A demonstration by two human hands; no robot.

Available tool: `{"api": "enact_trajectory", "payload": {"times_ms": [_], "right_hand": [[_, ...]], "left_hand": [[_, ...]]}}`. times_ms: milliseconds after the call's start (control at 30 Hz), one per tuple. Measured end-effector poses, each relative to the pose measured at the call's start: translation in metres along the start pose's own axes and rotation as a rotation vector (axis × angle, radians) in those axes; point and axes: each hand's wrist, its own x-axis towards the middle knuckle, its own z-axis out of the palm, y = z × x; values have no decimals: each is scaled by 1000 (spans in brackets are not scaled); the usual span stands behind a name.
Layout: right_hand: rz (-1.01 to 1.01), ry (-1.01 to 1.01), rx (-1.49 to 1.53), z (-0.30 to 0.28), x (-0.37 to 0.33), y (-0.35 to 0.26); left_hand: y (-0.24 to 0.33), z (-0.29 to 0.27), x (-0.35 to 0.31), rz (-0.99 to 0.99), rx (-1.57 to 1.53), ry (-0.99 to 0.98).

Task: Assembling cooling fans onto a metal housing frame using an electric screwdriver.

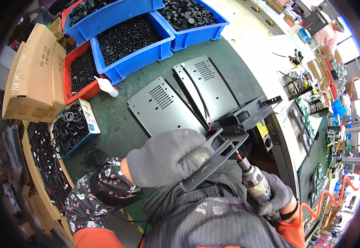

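Snugly, my left hand (165, 158) grips a black bracket (213, 166), fingers curled over its edge; my right hand (280, 193) wraps a power screwdriver (254, 181) pointed at it.

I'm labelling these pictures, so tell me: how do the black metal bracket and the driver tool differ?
Shape: the black metal bracket is flat-sided with cut-outs; the driver tool is rounded and elongated.
Colour: the bracket is dark; the tool's body is mostly silvery grey.
Pose: the bracket slants up to the picture's right, the tool up to its left.
Both are held in grey-gloved hands: left, right respectively.
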Motion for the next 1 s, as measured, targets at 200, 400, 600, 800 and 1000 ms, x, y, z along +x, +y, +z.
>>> {"api": "enact_trajectory", "payload": {"times_ms": [200,400,600,800,1000], "right_hand": [[-235,-34,-30,3,-1,23],[-299,26,-158,7,3,39],[-159,1,-86,9,2,47],[-235,62,-183,5,46,90],[-339,20,-214,9,62,99]], "left_hand": [[12,-5,-8,-160,25,-144],[24,10,-22,-506,-225,184],[25,25,-33,-546,-292,412],[16,45,-55,-546,-499,582],[16,60,-62,-495,-553,700]]}}
